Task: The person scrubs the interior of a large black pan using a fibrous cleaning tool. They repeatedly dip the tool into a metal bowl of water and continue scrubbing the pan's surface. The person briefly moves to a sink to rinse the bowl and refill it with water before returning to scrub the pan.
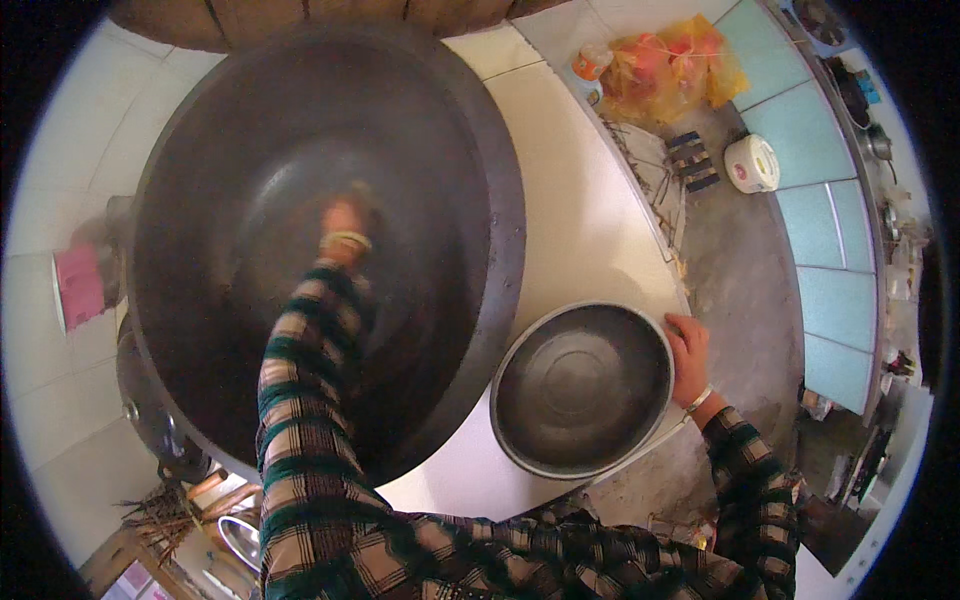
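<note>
A very large dark metal wok [300, 135] fills the left and middle of the view. My left hand [345, 217] reaches down into it, blurred, with a pale bangle at the wrist. Something small and yellowish shows by its fingertips, but whether the hand grips it cannot be told. A round grey metal basin [577, 382], with nothing seen inside, sits on the pale tiled counter [577, 195] right of the wok. My right hand [686, 352], a silvery bangle on its wrist, rests beside the basin's right rim at the counter edge, its fingers spread and holding nothing visible.
A wooden slatted lid [322, 11] lies beyond the wok. At the upper right are yellow plastic bags [667, 67], a bottle [592, 64] and a white lidded tub [751, 163] near blue tiled cabinets [802, 135]. A dark lid [154, 405] and sticks [161, 514] are at lower left.
</note>
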Demonstrator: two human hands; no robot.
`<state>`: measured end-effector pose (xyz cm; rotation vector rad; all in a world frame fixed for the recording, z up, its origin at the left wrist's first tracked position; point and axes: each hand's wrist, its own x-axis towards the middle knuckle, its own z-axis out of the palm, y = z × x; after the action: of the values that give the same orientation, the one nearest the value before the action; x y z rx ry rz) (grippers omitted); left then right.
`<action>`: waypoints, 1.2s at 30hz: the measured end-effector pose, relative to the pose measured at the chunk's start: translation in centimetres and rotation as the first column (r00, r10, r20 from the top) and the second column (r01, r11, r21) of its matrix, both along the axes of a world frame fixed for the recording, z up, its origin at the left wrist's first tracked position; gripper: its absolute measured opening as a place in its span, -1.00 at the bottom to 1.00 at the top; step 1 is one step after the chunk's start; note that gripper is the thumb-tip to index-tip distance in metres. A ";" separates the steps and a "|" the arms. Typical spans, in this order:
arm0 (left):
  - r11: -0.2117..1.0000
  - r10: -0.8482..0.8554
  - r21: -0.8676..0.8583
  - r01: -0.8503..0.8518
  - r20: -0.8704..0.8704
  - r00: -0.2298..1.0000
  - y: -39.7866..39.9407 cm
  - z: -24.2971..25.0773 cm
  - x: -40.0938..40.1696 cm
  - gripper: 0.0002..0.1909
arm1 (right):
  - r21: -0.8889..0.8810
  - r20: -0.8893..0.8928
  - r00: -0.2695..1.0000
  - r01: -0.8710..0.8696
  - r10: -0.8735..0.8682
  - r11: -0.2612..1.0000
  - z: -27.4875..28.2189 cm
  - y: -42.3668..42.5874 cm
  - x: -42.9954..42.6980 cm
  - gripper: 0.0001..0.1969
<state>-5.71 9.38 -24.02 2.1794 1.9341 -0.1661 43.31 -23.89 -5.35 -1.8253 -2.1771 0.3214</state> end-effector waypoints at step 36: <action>0.982 -0.185 0.040 0.187 0.449 0.874 -2.4 1.7 9.4 -0.80 | 0.032 0.030 0.999 0.029 -0.030 0.999 1.3 -0.4 0.1 -0.61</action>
<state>3.70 7.02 -22.33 2.1557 1.4665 0.2844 43.43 -24.26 -4.06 -1.8555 -2.1603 0.2534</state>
